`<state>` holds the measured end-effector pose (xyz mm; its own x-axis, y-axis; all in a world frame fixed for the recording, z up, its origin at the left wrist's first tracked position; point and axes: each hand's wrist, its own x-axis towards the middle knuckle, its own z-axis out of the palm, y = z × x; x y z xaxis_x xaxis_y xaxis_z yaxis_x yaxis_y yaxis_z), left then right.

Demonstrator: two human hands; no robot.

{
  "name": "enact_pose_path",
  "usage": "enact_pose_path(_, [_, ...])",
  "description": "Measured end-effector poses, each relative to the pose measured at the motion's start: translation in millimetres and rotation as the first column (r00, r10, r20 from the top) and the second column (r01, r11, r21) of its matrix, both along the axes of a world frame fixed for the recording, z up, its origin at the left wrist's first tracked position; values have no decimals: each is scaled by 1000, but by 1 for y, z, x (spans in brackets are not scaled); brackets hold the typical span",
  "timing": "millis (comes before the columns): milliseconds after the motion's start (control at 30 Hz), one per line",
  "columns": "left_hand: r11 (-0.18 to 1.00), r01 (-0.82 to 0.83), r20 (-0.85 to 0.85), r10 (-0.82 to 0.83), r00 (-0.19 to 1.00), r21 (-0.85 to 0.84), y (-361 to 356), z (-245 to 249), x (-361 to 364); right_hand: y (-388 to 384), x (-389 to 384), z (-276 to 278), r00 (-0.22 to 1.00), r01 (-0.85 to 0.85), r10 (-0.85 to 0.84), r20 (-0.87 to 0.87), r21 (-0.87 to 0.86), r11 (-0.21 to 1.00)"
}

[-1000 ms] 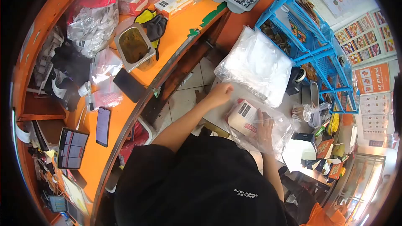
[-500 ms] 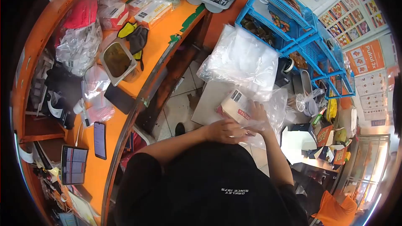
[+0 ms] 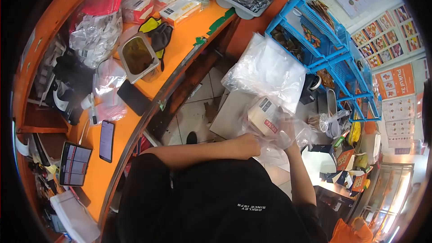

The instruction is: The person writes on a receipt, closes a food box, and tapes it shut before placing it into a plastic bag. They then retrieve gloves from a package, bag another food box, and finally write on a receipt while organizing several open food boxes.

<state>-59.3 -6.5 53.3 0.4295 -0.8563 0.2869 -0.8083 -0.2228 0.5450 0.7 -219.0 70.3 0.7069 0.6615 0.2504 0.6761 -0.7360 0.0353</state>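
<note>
A cream box with a red label [image 3: 263, 116] sits inside a clear plastic bag [image 3: 272, 150] on the pale work surface. My left hand [image 3: 245, 146] is closed at the bag's near left edge, with the plastic at its fingers. At the right side of the box is my right hand [image 3: 286, 130], with plastic over it. Its fingers are blurred, and their grip cannot be made out. Just beyond the box lies a stack of clear plastic bags [image 3: 270, 74].
Blue tiered baskets [image 3: 324, 54] stand at the back right. On the orange counter [image 3: 155, 87] at left are a metal container [image 3: 138, 57], a lit phone [image 3: 106, 141] and a tablet [image 3: 73, 164]. Open cartons [image 3: 321, 159] lie right of my right arm.
My left hand has drawn back from the box and closed into a fist. The bag now spreads around the box. The camera view has shifted slightly.
</note>
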Motion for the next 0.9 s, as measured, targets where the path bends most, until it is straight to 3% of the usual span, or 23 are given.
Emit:
enact_pose_path(67, [999, -11, -73, 9, 997, -35, 3, 8, -1, 6, -3, 12, 963, 177, -180, -203, -32, 984])
enact_pose_path(167, [995, -24, -153, 8, 988, -99, 7, 13, -2, 8, -11, 12, 913, 286, -288, -290, -52, 957])
enact_pose_path(333, [976, -12, -159, -23, 987, -218, 10, 22, -4, 27, -24, 4, 918, 273, -251, -307, 29, 962])
enact_pose_path(400, [999, 19, -174, -26, 984, -42, 12, 32, 1, 21, -24, -6, 926, 256, -229, -300, 51, 965])
enact_pose_path(433, [999, 37, -171, -43, 984, -38, 17, 50, 1, 13, -20, -20, 945, 192, -165, -282, 70, 979])
enact_pose_path(500, [910, -93, -117, 50, 992, -404, 27, 83, 4, 0, -20, -15, 959, 165, -137, -247, 98, 981])
enact_pose_path(533, [916, -58, -110, 15, 994, -396, 27, 90, 8, 3, -29, 21, 919, 140, -91, -384, 100, 985])
enact_pose_path(567, [873, -266, -158, 219, 963, -410, 27, 95, 11, 6, -39, 51, 857, 114, -41, -513, 112, 987])
enact_pose_path(600, [785, -463, -208, 413, 886, -412, 23, 99, 15, 6, -52, 70, 788, 304, -158, -596, 153, 940])
enact_pose_path(633, [803, -435, -201, 386, 900, -407, 17, 102, 18, 6, -63, 91, 785, 334, -178, -594, 163, 929])
enact_pose_path(700, [742, -567, -147, 555, 819, -356, 0, 108, 26, 4, -81, 125, 769, 461, -427, -475, -49, 886])
enact_pose_path(733, [790, -550, -43, 561, 827, -270, -12, 99, 26, 10, -91, 127, 781, 579, -548, -299, 18, 815])
enact_pose_path(767, [807, -527, -33, 538, 842, -268, -21, 84, 31, 11, -98, 121, 768, 601, -567, -297, 27, 799])
enact_pose_path(833, [833, -554, 261, 531, 806, 16, -37, 51, 45, 6, -111, 92, 703, 711, -678, -214, 199, 675])
enact_pose_path(900, [850, -516, 249, 479, 842, 107, -29, 54, 68, -14, -119, 58, 635, 771, -724, -270, 173, 613])
